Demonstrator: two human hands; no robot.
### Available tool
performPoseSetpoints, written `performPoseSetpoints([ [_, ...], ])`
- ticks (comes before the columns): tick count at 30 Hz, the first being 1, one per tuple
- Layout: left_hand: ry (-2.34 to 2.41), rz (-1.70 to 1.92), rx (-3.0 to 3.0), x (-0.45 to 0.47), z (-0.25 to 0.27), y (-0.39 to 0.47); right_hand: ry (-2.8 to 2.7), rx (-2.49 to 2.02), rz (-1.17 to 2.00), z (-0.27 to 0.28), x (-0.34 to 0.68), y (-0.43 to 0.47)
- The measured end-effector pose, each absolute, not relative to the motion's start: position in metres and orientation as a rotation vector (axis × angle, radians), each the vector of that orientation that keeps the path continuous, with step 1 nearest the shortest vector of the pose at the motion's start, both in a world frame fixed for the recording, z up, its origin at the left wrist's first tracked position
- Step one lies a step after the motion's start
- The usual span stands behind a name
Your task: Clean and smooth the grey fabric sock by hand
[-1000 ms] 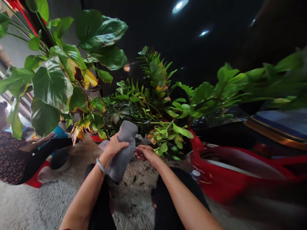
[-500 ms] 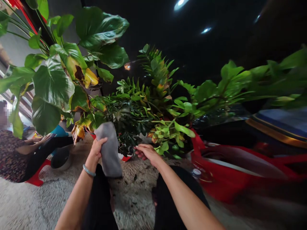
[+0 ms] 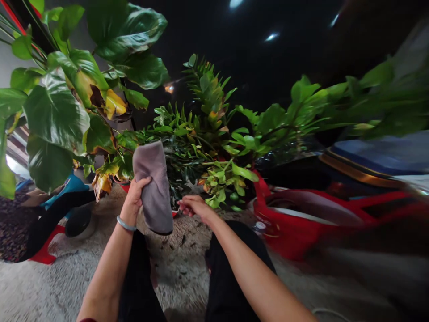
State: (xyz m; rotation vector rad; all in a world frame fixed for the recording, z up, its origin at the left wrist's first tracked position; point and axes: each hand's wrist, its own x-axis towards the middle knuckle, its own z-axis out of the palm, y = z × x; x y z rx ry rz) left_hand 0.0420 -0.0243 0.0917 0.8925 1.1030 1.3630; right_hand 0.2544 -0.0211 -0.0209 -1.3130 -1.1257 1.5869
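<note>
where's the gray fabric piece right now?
In the head view, the gray fabric piece is left of centre, held upright at a slight tilt in the left hand, before the leafy plants and left of the right hand.

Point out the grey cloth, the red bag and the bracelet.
Grey cloth [image 3: 156, 190]: head view, middle of its broad side.
Red bag [image 3: 295, 237]: head view, on its front wall.
Bracelet [image 3: 125, 224]: head view, on the band's visible side.

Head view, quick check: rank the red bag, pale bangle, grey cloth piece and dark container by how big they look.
1. Red bag
2. Grey cloth piece, in the left hand
3. Dark container, partly covered
4. Pale bangle
</note>
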Motion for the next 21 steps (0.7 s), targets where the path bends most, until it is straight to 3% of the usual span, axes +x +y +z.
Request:
performPoseSetpoints([
  [4,1.173,1.013,0.96,0.041,0.057,-0.05,-1.114,-1.365,1.565,-0.026,0.261,-0.02],
  [7,1.043,0.887,0.999,0.031,0.059,-0.066,-1.14,-1.341,1.593,-0.024,0.265,-0.021],
  [12,0.931,1.343,0.977,0.031,0.099,-0.032,-1.142,-1.284,1.591,-0.015,0.262,-0.023],
  [15,1.063,1.496,0.871,0.041,0.098,-0.012,-1.1,-1.314,1.563,-0.016,0.262,-0.022],
  [21,1.257,0.998,0.945,0.043,0.05,-0.068,-1.078,-1.372,1.551,-0.024,0.268,-0.02],
])
